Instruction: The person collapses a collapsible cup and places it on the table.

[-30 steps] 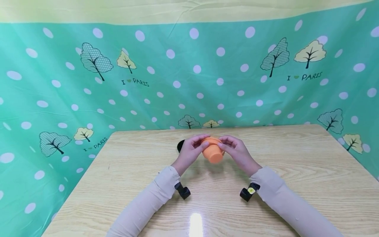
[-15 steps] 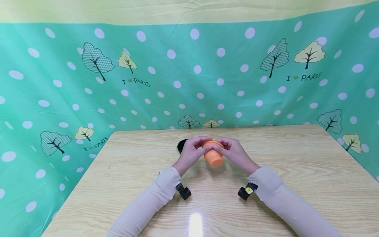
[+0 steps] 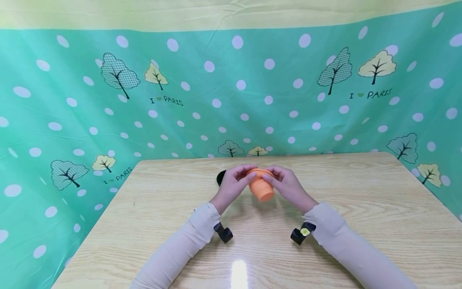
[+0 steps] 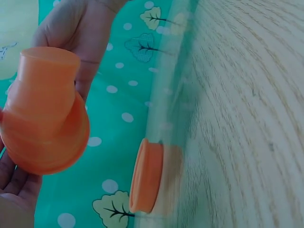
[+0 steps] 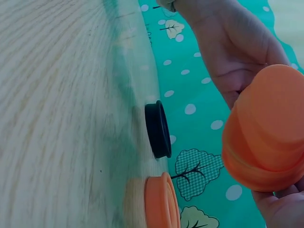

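An orange collapsible cup [image 3: 261,188] is held up over the table, its wide rim upward and its narrow base tilted toward me. My left hand [image 3: 232,186] grips the rim from the left. From the right, my right hand [image 3: 288,186] does the same. Both thumbs lie on the near side, with the fingers curled behind. In the left wrist view the stepped cup [image 4: 45,109] shows its base and flared rim. The right wrist view shows the same cup [image 5: 270,128] between both hands.
On the wooden table [image 3: 162,204], a black round flattened cup [image 5: 157,130] stands behind my left hand, partly hidden in the head view. Right of it sits an orange flattened cup [image 5: 160,204], hidden by the hands there. A green patterned curtain [image 3: 195,80] hangs behind.
The cup shows a longer side below its rim than a second ago. Its base dipped toward me, then rose slightly. Both thumbs moved together at the near side, then apart again.
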Demonstrator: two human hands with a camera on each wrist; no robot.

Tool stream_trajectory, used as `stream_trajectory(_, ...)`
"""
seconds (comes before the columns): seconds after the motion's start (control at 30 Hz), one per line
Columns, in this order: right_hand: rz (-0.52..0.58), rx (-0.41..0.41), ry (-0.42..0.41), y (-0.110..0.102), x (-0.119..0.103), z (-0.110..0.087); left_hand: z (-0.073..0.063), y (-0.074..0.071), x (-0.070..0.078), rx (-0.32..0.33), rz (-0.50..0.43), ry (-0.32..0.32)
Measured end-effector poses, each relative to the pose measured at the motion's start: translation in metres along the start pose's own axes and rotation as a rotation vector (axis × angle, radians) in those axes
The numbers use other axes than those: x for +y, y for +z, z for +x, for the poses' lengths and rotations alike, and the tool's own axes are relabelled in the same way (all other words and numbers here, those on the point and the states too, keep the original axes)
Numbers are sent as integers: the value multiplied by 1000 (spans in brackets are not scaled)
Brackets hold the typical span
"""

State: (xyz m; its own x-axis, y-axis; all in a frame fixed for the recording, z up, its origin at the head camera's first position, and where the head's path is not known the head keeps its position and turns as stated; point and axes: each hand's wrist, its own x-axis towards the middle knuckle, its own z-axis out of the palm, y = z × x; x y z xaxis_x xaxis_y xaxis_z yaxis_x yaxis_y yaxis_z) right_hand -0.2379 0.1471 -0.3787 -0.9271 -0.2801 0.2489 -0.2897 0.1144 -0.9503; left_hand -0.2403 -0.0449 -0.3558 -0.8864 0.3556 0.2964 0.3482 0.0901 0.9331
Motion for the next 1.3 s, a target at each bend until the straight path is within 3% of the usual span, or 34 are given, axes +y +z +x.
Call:
stream_trajectory(0.13, 46, 26, -6, -2, -2, 0, 4, -1, -14, 5, -48, -30)
stream_trajectory(0.23, 68, 53, 1, -3, -2, -1, 8, 0, -24, -6, -80, -16)
stream_trajectory(0.47, 126, 90, 4, -5, 0, -1, 9, 3, -27, -51, -109, 46)
stream_trajectory(0.9, 160, 115, 18, -4, 5, 1, 10, 7, -31, -10, -109, 95)
stream_trajectory(1.3, 150, 114, 17, -2, 4, 1, 9, 8, -34, 60, 17, 123)
